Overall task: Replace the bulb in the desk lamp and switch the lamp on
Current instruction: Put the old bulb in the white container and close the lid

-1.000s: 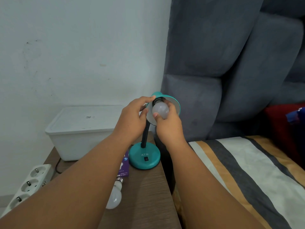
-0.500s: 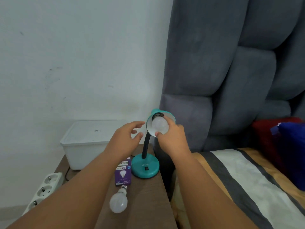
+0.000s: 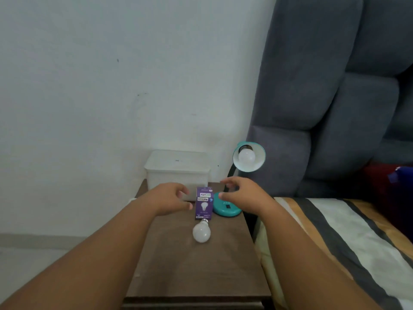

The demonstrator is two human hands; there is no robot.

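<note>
A teal desk lamp stands at the back right of the brown bedside table [image 3: 196, 269]. Its shade [image 3: 257, 163] faces me with a white bulb [image 3: 246, 156] seated in the socket, unlit. The round teal base [image 3: 225, 209] shows a small black switch. A second white bulb [image 3: 201, 232] lies loose on the table, in front of a purple bulb box [image 3: 203, 203]. My right hand [image 3: 242, 194] hovers just above the lamp base, fingers apart, holding nothing. My left hand [image 3: 171, 198] floats left of the box, loosely curled and empty.
A white lidded plastic tub [image 3: 177, 170] sits at the table's back against the wall. A grey padded headboard [image 3: 324, 97] rises to the right, beside a bed with a striped cover [image 3: 335, 231]. Red and blue pillows lie at the far right.
Both hands have let go of the lamp head and dropped towards the table. The bulb stays in the shade. The view has pulled back and tilted up.
</note>
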